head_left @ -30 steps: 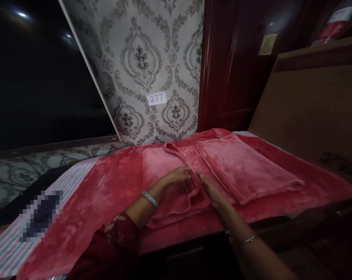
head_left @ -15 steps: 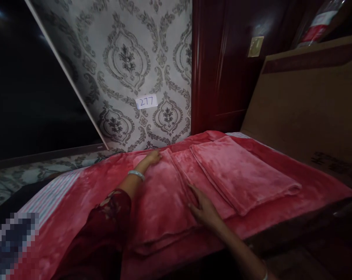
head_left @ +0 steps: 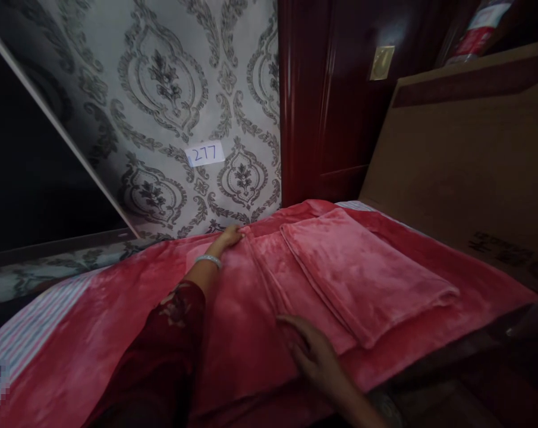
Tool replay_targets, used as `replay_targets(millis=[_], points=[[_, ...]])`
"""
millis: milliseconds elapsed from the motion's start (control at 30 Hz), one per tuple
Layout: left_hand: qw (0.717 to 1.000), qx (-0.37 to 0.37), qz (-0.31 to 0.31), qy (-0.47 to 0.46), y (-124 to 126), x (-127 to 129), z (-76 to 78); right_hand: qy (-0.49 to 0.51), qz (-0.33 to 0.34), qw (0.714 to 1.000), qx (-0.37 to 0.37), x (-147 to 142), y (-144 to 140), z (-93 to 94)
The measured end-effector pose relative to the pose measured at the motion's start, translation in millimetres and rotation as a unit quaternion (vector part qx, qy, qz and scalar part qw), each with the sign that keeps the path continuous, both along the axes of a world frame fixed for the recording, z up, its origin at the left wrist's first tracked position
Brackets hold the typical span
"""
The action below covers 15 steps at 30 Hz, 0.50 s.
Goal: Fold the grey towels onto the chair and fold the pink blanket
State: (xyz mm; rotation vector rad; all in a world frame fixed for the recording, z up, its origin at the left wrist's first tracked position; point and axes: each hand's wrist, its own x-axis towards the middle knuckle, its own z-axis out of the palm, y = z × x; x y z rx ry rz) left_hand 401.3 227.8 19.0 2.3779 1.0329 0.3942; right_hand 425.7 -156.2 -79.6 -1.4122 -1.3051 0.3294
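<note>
Left hand [head_left: 230,236] and right hand [head_left: 315,356] flat on pink folded cloth [head_left: 246,321]

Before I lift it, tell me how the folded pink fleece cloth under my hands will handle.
The pink fleece cloth will probably flop and sag, since its folded layers lie soft and rounded. It looks light and plush, so likely not slippery. With left hand and right hand far apart, its middle may droop.

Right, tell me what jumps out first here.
Pink plush cloth fills the bed, with a folded stack on its right half. The left hand rests at the far edge, the right hand lies flat near the front. A "277" label sits on patterned wallpaper behind.
</note>
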Motion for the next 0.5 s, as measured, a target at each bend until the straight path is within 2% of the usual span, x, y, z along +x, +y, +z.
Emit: replay_targets(millis=[133, 267, 367, 433, 500], points=[[0.999, 0.014, -0.023, -0.04, -4.0, 27.8, 1.3, 0.014, -0.034, 0.999, 0.008, 9.9, -11.4, -3.1], [0.999, 0.014, -0.034, -0.029, -17.8, 47.6, -19.1, 0.022, -0.075, 0.997, -0.025, 18.4, -17.9, -21.4], [0.999, 0.011, -0.037, -0.019, -21.5, 48.9, -28.6, 0.032, -0.08, 0.995, -0.042, 20.0, -19.0, -29.8], [0.999, 0.013, -0.036, -0.023, -17.5, 42.8, -24.5, 0.032, -0.068, 0.996, -0.046, 20.8, -18.7, -30.5], [0.999, 0.018, -0.028, -0.028, -10.1, 29.4, -13.5, 0.034, -0.055, 0.997, -0.052, 22.9, -18.2, -28.9]])
